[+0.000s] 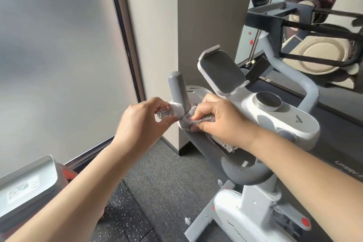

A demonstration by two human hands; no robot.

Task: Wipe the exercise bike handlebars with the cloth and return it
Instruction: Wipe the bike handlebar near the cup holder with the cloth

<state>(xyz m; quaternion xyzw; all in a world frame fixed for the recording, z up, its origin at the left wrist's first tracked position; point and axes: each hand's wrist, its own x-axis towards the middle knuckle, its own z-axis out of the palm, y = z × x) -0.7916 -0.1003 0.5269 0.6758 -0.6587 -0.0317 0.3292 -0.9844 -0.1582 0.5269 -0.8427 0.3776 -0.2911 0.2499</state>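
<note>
Head view: cloth on the handlebar joint, other hand steadying

Head view, centre frame: right hand has the grey cloth bunched under curled fingers, thumb and fingertips pinching it against the handlebars right where the dark padded bar meets the upright grey horn. Grip is closed tight on the cloth, so it likely presses into the corner of the joint rather than sliding flat. A loose end of cloth hangs out below the wrist, lying along the bar.

Left hand, just left of the joint, pinches a small clear-and-white knob or end cap sticking out sideways from the white clamp. Fingers curl round it, grip closed on it. Probably bracing the bar so it doesn't wobble under the wiping; can't tell if it is turning the knob.

Both hands almost touch, either side of the clamp.

Right of the hands: white console with a round dial, and a tilted phone holder above it. Neither is touched. Lower left of the frame: a blurred pale tray-like object, possibly where the cloth goes back; can't confirm.

Judgement: mid-wipe, left side of the bars in hand, the curved right-hand bar toward lower right apparently still to do; return of the cloth not started.
</note>
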